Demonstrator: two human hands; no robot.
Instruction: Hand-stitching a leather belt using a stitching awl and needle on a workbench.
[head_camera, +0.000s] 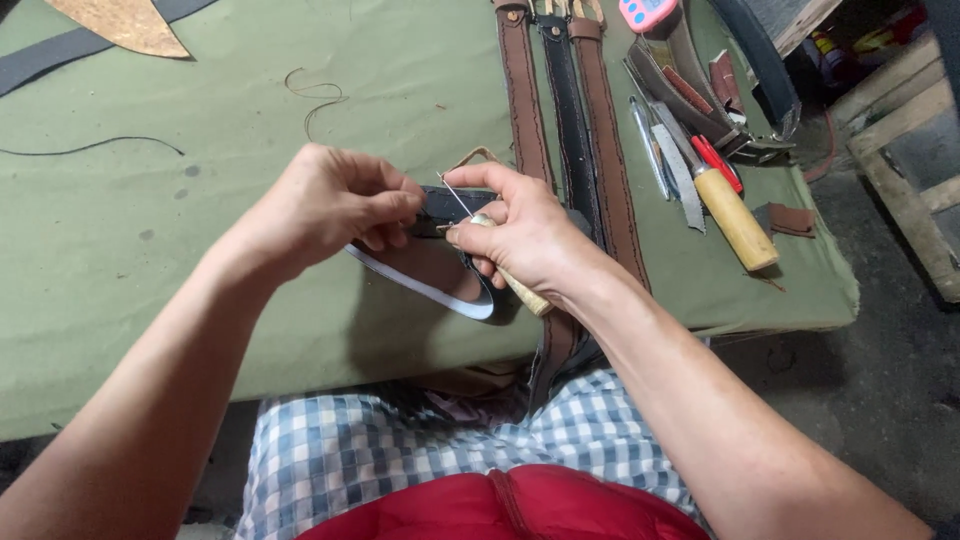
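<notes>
My left hand (325, 205) pinches the folded end of a black leather belt (450, 205) above the green table cover (150, 250). The belt's loop (430, 285), with a pale inner edge, curves down below both hands. My right hand (520, 235) grips a wooden-handled awl (522, 292). Its thin metal needle (456, 195) slants up to the left, with the tip at the belt between the two hands. A light thread (470, 157) arcs over the belt behind my right fingers.
Three stitched belts (570, 110), brown and black, lie side by side at the back. Right of them lie a wooden-handled knife (735, 220), a red-handled tool (716, 160), a metal blade (682, 180) and leather scraps (790, 218). The table's right edge drops to a concrete floor (880, 380).
</notes>
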